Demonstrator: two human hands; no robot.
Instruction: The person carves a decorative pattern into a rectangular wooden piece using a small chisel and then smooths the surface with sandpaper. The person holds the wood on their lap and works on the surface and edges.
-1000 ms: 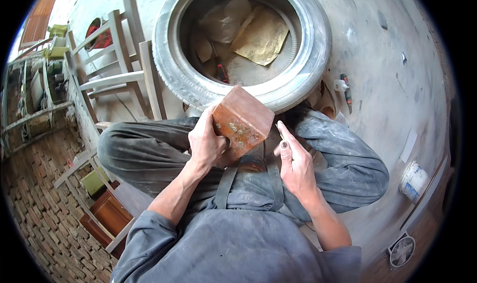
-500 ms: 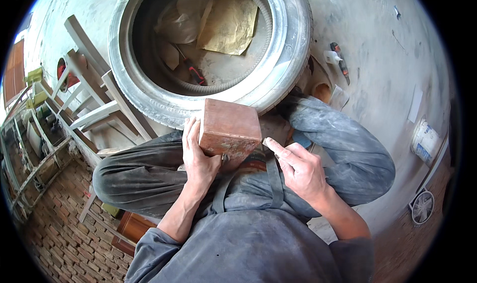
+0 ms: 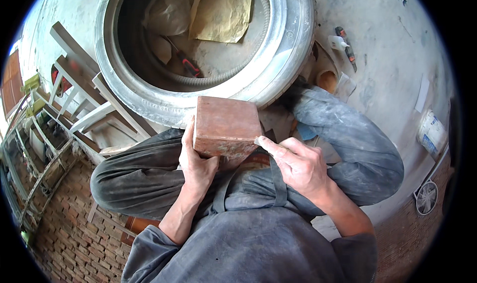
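Since a second ago the reddish wooden block (image 3: 227,126) has turned from corner-up to flat-side-up, and the view has slid so the tyre (image 3: 278,59) sits closer. Head view: the block rests over the lap, near side of the tyre. Left hand (image 3: 196,159) wraps its fingers around the block's left edge, gripping it. Right hand (image 3: 298,164) presses a fingertip on the block's lower right corner, other fingers curled. Crumpled paper (image 3: 223,12) lies inside the tyre.

A white cylindrical container with a blue label (image 3: 431,134) is seen at three o'clock on the grey floor. A small white bottle (image 3: 338,42) is found at one o'clock beside the tyre. A crumpled tan paper bag (image 3: 223,12) is laid at twelve o'clock inside the tyre
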